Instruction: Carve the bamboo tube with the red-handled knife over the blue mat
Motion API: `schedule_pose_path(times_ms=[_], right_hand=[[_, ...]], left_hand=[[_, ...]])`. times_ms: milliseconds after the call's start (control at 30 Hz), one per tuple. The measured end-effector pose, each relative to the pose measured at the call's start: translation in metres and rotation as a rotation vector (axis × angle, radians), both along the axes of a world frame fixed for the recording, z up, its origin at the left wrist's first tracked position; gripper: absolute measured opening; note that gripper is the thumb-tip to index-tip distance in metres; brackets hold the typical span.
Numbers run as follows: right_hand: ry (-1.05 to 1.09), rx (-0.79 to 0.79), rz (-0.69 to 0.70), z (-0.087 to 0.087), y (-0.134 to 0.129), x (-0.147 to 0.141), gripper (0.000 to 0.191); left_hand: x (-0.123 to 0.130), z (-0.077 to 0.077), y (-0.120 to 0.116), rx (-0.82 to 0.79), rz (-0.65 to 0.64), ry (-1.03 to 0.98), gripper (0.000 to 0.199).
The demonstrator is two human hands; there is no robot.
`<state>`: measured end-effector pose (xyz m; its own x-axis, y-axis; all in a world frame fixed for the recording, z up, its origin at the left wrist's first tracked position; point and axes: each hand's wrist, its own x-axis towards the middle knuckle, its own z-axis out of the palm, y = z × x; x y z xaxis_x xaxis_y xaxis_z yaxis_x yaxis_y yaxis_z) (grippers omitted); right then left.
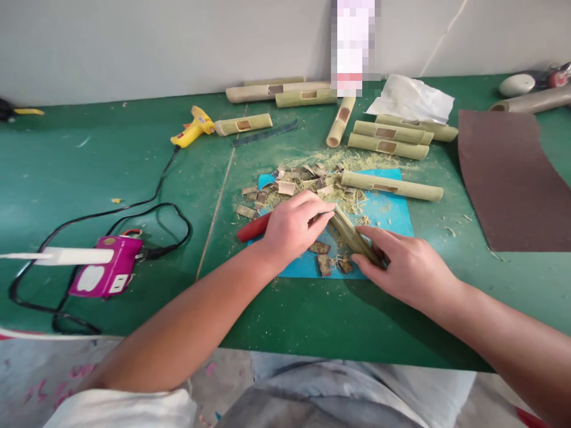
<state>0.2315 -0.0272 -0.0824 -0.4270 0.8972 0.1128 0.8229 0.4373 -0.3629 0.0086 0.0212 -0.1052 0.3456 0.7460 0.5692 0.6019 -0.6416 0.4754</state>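
Well inside the green table's near edge [312,342], right fingers [378,235] hold bamboo [350,230].

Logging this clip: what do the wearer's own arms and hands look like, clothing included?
The left hand and right hand are both bare, with no gloves, watch or bracelet showing. Both forearms are uncovered. A plain whitish sleeve ends near the left elbow; no right sleeve is in view. No markings stand out.

Soft shadows darken the brightly lit table [303,318].
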Motion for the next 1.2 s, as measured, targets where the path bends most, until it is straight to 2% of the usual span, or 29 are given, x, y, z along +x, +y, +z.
schedule_pose_path(times_ms=[333,467,633,933,1133,1200], right_hand=[[-0.011,0.027,0.028,-0.004,0.0,0.001,0.036],[-0.008,0.009,0.027,-0.004,0.0,0.001,0.032],[0.008,0.03,0.03,-0.005,0.001,0.002,0.026],[0.007,0.033,0.036,-0.006,0.001,0.004,0.03],[0.011,0.062,0.067,-0.005,0.001,0.004,0.028],[0.008,0.072,0.078,-0.005,0.001,0.004,0.03]], left_hand=[[0.0,0.007,-0.009,-0.034,-0.178,0.189,0.021],[-0.002,0.002,-0.003,-0.018,-0.133,0.128,0.019],[-0.002,0.002,-0.003,-0.004,-0.13,0.191,0.019],[-0.002,0.002,0.001,-0.033,-0.034,0.113,0.017],[-0.002,0.006,-0.003,-0.015,-0.146,0.159,0.019],[-0.004,0.006,-0.004,0.007,-0.141,0.16,0.02]])
